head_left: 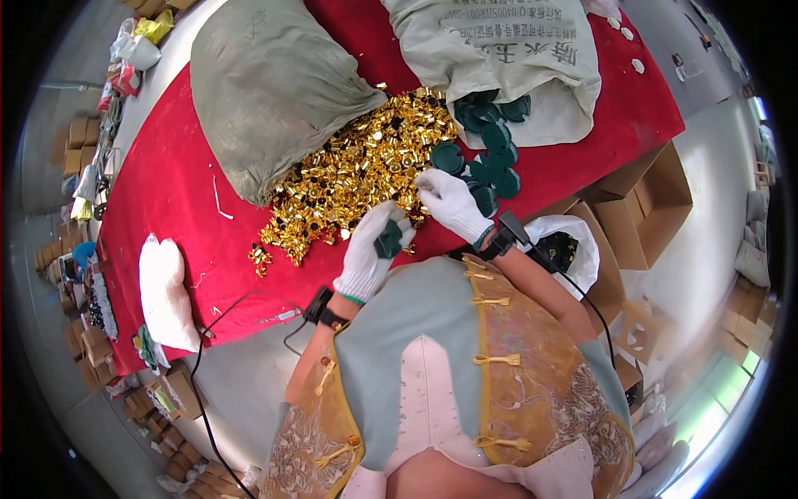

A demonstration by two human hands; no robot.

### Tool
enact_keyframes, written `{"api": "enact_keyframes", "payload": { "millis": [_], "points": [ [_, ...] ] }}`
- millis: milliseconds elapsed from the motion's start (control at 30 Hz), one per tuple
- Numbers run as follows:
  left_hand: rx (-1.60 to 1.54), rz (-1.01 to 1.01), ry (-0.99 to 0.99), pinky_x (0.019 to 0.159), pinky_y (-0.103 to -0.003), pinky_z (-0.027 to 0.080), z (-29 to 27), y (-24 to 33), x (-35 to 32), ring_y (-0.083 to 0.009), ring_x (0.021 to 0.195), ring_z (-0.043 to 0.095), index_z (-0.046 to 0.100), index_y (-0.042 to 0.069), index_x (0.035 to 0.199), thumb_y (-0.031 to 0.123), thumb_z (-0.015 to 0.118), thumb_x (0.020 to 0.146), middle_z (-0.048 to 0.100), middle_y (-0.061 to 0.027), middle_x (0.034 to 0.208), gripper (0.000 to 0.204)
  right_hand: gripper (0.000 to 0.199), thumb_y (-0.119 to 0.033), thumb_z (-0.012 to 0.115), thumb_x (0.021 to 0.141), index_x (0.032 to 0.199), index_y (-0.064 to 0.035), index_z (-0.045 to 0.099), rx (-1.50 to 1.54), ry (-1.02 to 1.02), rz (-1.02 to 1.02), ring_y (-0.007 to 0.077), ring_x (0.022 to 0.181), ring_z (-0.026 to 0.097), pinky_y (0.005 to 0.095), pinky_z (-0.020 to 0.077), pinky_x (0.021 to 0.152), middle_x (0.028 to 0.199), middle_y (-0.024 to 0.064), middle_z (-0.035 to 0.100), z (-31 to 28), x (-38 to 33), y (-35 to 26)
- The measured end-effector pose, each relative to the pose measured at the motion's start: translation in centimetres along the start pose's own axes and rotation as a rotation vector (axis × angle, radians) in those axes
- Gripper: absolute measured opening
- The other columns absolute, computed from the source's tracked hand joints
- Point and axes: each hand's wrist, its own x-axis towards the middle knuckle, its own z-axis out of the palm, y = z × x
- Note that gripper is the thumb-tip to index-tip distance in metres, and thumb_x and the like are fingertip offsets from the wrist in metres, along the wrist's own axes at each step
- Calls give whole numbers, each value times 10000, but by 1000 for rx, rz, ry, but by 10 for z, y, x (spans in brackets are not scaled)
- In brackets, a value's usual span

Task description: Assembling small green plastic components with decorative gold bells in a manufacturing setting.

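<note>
Cap [388,240], left hand [366,249] clasping, right hand [451,202] curled

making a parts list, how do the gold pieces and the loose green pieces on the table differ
Colour: the gold pieces are bright and shiny, the green pieces dark and duller.
Size: individually, the gold pieces look much smaller than the green pieces.
Spread: the gold pieces form a wide heap, the green pieces a small cluster by the white sack's mouth.
Both lie loose on the red table.
</note>
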Motion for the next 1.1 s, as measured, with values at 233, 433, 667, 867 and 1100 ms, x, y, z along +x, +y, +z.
{"api": "enact_keyframes", "payload": {
  "millis": [233,433,667,867,1100],
  "points": [
    [21,41,71,879,-400,582,-17,-4,23,-190,925,616,637,51,1144,199,672,1087,602,-43,1012,163,296,-177,647,983,1272,-110,647,-621,106,-187,425,937,703,528,589,809,1115,180,657,13,5,3],
    [26,-5,128,913,-413,598,-26,-9,4,-211,981,657,653,42,1195,213,683,1079,652,-65,1064,209,233,-200,676,971,1169,-78,676,-876,-16,-250,376,930,738,519,599,739,1025,177,674,40,41,8],
    [-11,79,119,962,-441,600,-28,3,-10,-248,1080,667,653,32,1266,263,701,1073,659,-104,1192,305,198,-174,654,968,1075,-66,781,-96,24,-81,313,757,737,411,612,731,854,147,747,29,51,6],
    [15,121,50,971,-433,599,-13,11,2,-238,1083,672,612,16,1332,256,676,1093,646,-97,1196,345,204,-130,649,1011,1126,1,754,422,-135,227,70,641,659,245,573,523,816,19,704,18,14,-47],
    [220,108,29,977,-422,632,3,6,9,-245,1086,715,598,6,1352,100,659,1080,680,-106,1203,294,263,-124,674,970,1187,9,740,-18,-62,-96,265,794,769,371,605,762,934,173,751,8,-16,-92]
  ]
}}
